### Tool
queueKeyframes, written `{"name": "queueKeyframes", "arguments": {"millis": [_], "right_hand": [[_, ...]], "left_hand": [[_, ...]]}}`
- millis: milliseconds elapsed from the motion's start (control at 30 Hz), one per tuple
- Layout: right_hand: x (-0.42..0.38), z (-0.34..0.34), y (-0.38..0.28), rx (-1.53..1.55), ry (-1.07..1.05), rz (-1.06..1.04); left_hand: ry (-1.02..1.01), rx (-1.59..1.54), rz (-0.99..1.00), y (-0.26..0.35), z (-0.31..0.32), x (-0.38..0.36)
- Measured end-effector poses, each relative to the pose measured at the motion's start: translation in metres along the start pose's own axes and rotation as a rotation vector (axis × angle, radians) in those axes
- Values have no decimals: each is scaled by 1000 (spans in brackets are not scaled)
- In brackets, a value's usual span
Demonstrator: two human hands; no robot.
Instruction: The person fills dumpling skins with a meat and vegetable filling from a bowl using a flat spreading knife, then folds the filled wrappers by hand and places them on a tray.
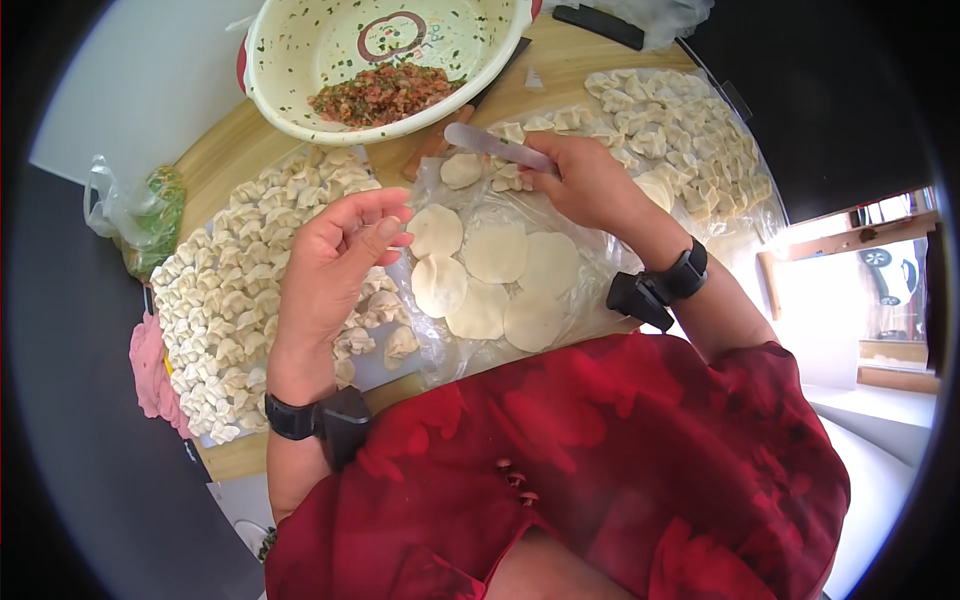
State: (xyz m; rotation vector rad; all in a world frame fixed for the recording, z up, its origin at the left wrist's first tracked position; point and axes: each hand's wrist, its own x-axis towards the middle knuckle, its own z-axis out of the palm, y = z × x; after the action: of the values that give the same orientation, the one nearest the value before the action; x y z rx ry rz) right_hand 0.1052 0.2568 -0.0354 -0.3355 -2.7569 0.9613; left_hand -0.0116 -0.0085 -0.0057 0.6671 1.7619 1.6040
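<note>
My right hand (580, 175) grips a pale, flat spatula (495, 146) whose rounded end points left, towards the bowl. My left hand (350, 240) hovers at the left edge of the dough wrappers, fingers loosely bent and apart, with nothing visible in it. Between and below the hands, several round dough wrappers (497, 252) lie flat on a clear plastic sheet (430, 355). Beyond them is a large white bowl (290, 95) with a red rim handle. A mound of minced meat filling with green bits (395, 95) sits inside it.
Rows of folded dumplings (245, 260) cover a board at the left. More dumplings (680, 130) fill the far right. A tied plastic bag with greens (150, 225) and a pink cloth (155, 375) lie at the left edge. A black object (598, 27) is at the back.
</note>
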Motion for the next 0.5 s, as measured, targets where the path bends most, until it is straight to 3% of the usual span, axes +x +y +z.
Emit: {"name": "queueKeyframes", "arguments": {"millis": [367, 500], "right_hand": [[-3, 4, -1, -104, -12, -45], [-7, 8, -3, -154, 82, -12]], "left_hand": [[3, -20, -1, -3, -1, -3], [-28, 40, 4, -5, -4, -3]]}}
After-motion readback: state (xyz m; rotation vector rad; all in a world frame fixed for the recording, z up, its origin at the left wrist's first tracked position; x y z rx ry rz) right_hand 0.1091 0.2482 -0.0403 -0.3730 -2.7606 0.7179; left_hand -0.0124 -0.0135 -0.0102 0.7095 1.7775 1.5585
